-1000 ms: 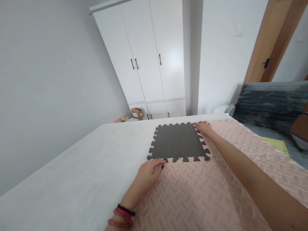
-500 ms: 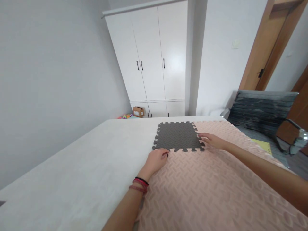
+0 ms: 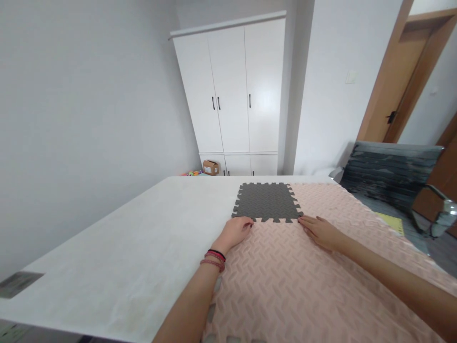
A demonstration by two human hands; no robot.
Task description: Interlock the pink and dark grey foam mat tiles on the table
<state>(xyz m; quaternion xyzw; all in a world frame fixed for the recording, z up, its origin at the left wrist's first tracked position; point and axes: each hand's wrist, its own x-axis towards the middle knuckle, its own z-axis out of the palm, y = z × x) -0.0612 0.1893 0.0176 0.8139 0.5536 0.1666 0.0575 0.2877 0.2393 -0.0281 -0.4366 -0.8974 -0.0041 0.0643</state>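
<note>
A dark grey foam mat tile with toothed puzzle edges lies flat on the table, bordered by pink foam mat in front and on its right. My left hand, with bracelets at the wrist, has its fingers curled together at the grey tile's near left corner, where it meets the pink mat; the fingertips are partly hidden. At the near right corner, my right hand lies with fingers stretched out, their tips touching the seam. The grey tile's left and far edges show free teeth.
The white tabletop spreads to the left, with a grey patch near its left edge. Behind stand a white wardrobe and a cardboard box. A dark chair is at the right.
My right hand has moved from the grey tile's right edge towards me, to its near right corner. My left hand stays by the near left corner. The camera view has shifted slightly.
</note>
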